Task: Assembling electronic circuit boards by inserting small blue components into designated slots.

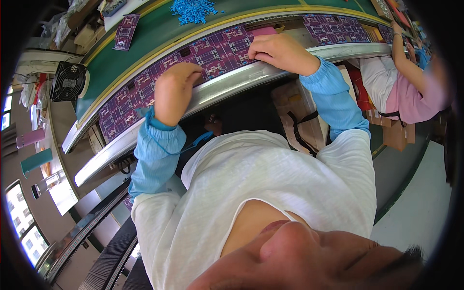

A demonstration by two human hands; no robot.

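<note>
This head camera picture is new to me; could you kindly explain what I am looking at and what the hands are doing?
It is one wide fisheye view from a camera worn on a person's head, looking down, so straight edges bend. The left hand and right hand, in blue sleeve covers, rest on a row of purple circuit boards lying along a metal-edged conveyor rail. Whether either hand holds a small part cannot be seen. Beyond lies a green belt with a pile of small blue parts. Another person's arm works at right.
</note>
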